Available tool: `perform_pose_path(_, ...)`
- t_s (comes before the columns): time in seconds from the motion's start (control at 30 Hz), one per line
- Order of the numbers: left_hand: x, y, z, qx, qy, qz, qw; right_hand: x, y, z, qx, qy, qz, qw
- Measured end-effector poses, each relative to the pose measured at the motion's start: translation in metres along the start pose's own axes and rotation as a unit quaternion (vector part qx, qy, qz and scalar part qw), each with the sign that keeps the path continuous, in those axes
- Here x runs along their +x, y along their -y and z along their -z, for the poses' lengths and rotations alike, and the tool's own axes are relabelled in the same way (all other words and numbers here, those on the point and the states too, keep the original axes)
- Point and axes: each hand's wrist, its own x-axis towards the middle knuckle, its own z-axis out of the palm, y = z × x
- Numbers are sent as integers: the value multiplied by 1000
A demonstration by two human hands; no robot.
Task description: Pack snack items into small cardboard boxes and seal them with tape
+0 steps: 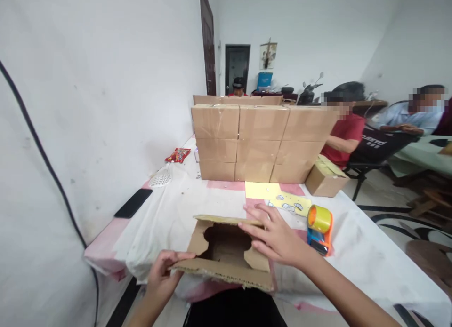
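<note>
A small cardboard box [226,269] stands at the table's near edge with its top flaps spread apart and its inside showing. At the box's left near corner, my left hand [165,268] is closed, pinching the near flap between thumb and fingers. Stretched out and spread, the fingers of my right hand [273,233] lie over the far and right flaps, touching the cardboard. To the right of that hand sits a tape dispenser [319,240] in blue and orange, with a yellow roll of tape [319,217] on it.
Stacked closed cartons [259,141] form a wall across the table. Beside it is a single taped box [325,177]. A yellow sheet [263,190] with scraps, a black phone [133,203] and a red snack packet [178,155] lie around. A person in red [348,134] sits at right.
</note>
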Motion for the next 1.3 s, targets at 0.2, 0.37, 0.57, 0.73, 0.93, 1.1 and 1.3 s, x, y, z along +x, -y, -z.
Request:
perform_pose_path(0.2, 21, -18, -1, 101, 155, -214, 959, -20, -7, 22, -99, -86, -55, 990)
perform_pose_path(0.37, 58, -67, -7, 284, 341, -299, 845, -30, 16, 32, -19, 38, 48, 998)
perform_pose_path(0.57, 78, -92, -28, 347, 445, -289, 774, -27, 20, 23, 11, 111, 44, 993)
perform_pose_path(0.73, 68, -47, -17, 365, 201, -309, 855, -55, 1, 11, 75, -41, -44, 995)
perform_pose_path(0.93, 19, 8, -45, 230, 54, -151, 960, -109, 5, -56, 287, -283, -278, 872)
perform_pose_path(1.1, 7, -5, -53, 256, 21, -162, 953, -119, 24, -74, 313, -300, -305, 848)
perform_pose_path(1.3, 58, -56, -17, 360, 291, -296, 836, -111, 19, -34, 149, -242, -240, 928)
